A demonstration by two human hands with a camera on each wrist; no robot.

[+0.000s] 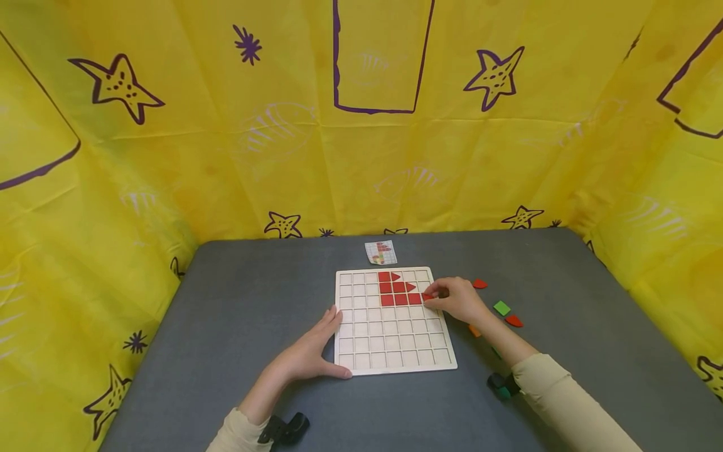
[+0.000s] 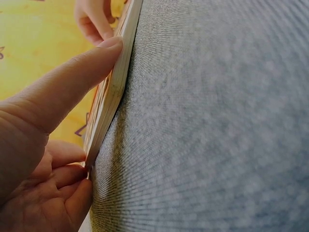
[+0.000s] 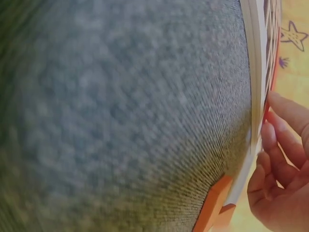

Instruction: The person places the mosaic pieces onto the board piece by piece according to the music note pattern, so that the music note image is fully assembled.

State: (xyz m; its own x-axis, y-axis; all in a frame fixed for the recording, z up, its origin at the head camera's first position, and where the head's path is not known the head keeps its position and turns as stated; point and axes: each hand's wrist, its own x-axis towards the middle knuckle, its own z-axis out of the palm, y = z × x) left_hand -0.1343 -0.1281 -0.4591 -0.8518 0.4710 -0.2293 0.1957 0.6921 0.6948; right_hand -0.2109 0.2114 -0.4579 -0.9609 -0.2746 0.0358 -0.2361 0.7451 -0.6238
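A square white grid board (image 1: 390, 344) lies on the table, with several red square and triangle tiles in its upper rows. My right hand (image 1: 459, 300) pinches a red tile (image 1: 427, 295) at the right end of the third row; its fingers partly cover the tile. In the right wrist view, the fingertips (image 3: 273, 99) are right at the board's edge. My left hand (image 1: 305, 353) steadies the board from the left, thumb (image 2: 104, 53) laid on the near corner and the other fingers along the left edge.
Behind the board lies a small pattern card (image 1: 381, 252). Right of it are loose tiles: a red rounded one (image 1: 479, 284), a green square (image 1: 502, 307), another red one (image 1: 514, 321) and an orange one (image 1: 474, 330). A yellow printed cloth (image 1: 361, 176) surrounds the grey table (image 1: 254, 282).
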